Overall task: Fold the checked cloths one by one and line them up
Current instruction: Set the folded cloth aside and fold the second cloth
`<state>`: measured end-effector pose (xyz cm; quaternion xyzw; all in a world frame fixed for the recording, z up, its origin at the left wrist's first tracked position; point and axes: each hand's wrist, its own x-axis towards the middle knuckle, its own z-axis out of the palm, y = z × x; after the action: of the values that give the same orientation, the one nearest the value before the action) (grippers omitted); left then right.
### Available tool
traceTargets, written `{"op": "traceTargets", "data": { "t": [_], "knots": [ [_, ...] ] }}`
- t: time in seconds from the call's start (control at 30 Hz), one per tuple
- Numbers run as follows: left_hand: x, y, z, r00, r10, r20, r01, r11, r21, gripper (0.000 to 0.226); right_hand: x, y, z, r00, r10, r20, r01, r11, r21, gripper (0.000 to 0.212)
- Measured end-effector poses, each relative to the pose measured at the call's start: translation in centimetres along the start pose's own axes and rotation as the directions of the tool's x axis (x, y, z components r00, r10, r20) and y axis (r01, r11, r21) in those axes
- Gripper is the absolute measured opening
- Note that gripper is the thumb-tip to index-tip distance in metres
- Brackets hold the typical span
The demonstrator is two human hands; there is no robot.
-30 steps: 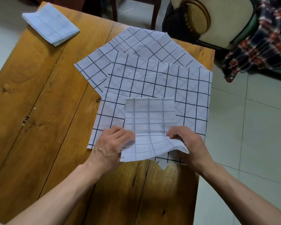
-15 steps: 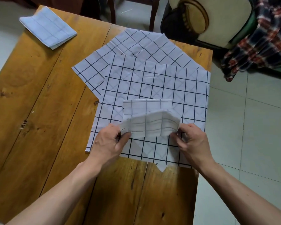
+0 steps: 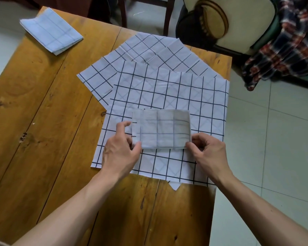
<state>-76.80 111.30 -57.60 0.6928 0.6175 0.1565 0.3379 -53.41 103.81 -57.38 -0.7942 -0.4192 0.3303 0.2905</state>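
You've got the small folded cloth (image 3: pixel 161 129) pinched at both near corners: your left hand (image 3: pixel 121 153) nips the lower left corner between thumb and fingers with the forefinger sticking out free, your right hand (image 3: pixel 209 151) grips the lower right corner. It sits over the top flat cloth (image 3: pixel 167 93), which itself overlaps a second flat cloth (image 3: pixel 149 50) turned at an angle beneath. The finished folded cloth (image 3: pixel 51 31) waits at the far left corner of the bench (image 3: pixel 43 112), well apart. Here's the worry, as I read it: you hold only the near edge, so the layers at the far edge could splay open as you carry it across. Drag it low and it may catch the top flat cloth and pull that askew; its near edge already reaches the bench's rim, with a corner of cloth peeking out below it. Set it down crooked by the finished one and the line goes ragged
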Motion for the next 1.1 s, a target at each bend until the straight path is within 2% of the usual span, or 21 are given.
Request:
{"op": "traceTargets", "data": {
  "t": [0.23,0.5,0.6,0.7,0.77,0.83,0.9,0.97,1.1],
  "knots": [
    [0.4,0.6,0.4,0.999,-0.042,-0.023,0.042,0.999,0.028,0.061,0.4,-0.5,-0.1,0.999,0.05,-0.016,-0.051,0.997,-0.056,0.004],
    [0.3,0.4,0.9,0.998,0.025,-0.06,-0.019,0.994,0.105,0.053,0.8,-1.4,-0.1,0.999,0.047,-0.007,-0.047,0.985,-0.167,0.009],
    [0.5,0.1,1.0,0.986,0.145,-0.083,-0.125,0.97,0.208,0.042,0.7,-1.2,0.2,0.998,-0.059,0.005,0.057,0.944,-0.325,0.024],
    [1.0,-0.2,1.5,0.946,0.323,-0.039,-0.29,0.89,0.351,0.026,0.8,-0.8,0.9,0.95,-0.311,0.025,0.277,0.806,-0.523,0.029],
    [1.3,-0.7,2.1,0.907,0.421,0.028,-0.396,0.826,0.402,0.025,1.1,-0.7,1.5,0.897,-0.43,0.102,0.406,0.712,-0.573,0.036],
    [1.3,-0.9,2.5,0.876,0.478,0.067,-0.459,0.782,0.421,0.026,1.4,-0.9,2.1,0.847,-0.482,0.227,0.518,0.646,-0.561,0.033],
    [1.1,-0.7,2.5,0.866,0.494,0.076,-0.48,0.778,0.405,0.015,1.7,-1.2,2.7,0.793,-0.511,0.332,0.604,0.581,-0.546,0.032],
    [0.9,-0.5,2.2,0.873,0.482,0.076,-0.473,0.798,0.373,0.005,1.8,-1.5,3.1,0.771,-0.506,0.387,0.636,0.586,-0.502,0.035],
    [0.7,-0.6,2.4,0.892,0.445,0.077,-0.44,0.818,0.37,0.025,1.8,-1.0,3.2,0.804,-0.438,0.403,0.588,0.686,-0.427,0.043]
  ]
}}
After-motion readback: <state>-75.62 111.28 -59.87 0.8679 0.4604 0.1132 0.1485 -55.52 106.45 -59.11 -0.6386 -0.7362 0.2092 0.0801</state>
